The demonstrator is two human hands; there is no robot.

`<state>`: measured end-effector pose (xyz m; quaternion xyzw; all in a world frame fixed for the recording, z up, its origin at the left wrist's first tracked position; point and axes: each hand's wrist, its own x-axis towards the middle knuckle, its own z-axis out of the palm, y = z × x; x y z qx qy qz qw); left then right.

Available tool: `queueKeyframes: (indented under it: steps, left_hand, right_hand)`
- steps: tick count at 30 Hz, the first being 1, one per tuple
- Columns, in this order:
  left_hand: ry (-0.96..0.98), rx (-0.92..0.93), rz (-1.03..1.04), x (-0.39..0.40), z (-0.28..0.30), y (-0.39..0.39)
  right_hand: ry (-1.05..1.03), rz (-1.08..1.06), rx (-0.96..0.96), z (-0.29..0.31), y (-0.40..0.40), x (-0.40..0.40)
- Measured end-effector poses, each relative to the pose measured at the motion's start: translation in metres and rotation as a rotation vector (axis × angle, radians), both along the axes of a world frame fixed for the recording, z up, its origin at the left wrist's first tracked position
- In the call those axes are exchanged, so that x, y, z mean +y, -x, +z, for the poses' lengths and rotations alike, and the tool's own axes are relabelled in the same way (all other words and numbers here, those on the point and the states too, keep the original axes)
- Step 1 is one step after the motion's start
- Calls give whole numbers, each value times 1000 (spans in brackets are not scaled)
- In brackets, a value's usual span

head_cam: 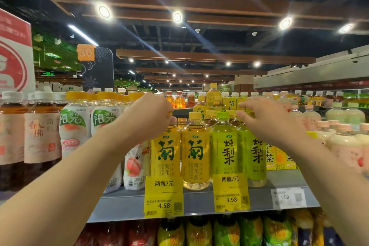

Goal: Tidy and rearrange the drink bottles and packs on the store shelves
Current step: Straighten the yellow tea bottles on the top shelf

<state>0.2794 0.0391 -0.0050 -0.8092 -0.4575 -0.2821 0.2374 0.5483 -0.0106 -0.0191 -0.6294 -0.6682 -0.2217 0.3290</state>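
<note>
top shelf (199, 201) is being tidied right now, both arms stretched in over the front row. left hand (148, 115) looks curled round the cap of the leftmost yellow bottle (164, 154), though the grip is partly hidden. right hand (267, 118) is held loosely spread above the green bottles (224, 152), nothing gripped. next, probably, the yellow one gets straightened or pulled flush with the shelf edge.

The shelf (199, 203) holds rows of drinks. One front bottle (195, 156) stands in the middle of the shelf edge. Just left of it stands a second bottle (165, 154), with the left hand (149, 114) on its top. Just right of it stand two bottles (224, 152), and the right hand (265, 118) is above those. More bottles (213, 94) stand behind. Two price tags (163, 197) hang below.
</note>
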Motion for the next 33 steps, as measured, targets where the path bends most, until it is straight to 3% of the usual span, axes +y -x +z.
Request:
queueKeyframes:
  steps: [8,13,21,26,33]
  left_hand:
    - [-74,-55,-118,-22,-10,22]
    - [-109,-81,-202,-33,-27,37]
    - [-29,-152,-231,-39,-46,44]
    - [-94,-182,-237,-43,-45,39]
    - [-162,-154,-229,-47,-26,7]
  right_hand:
    - [-335,250,104,-5,57,-22]
    - [-242,300,195,-24,82,-33]
    - [-73,269,155,-35,91,-39]
    - [-3,274,129,-36,83,-38]
    - [-53,225,176,-10,51,-27]
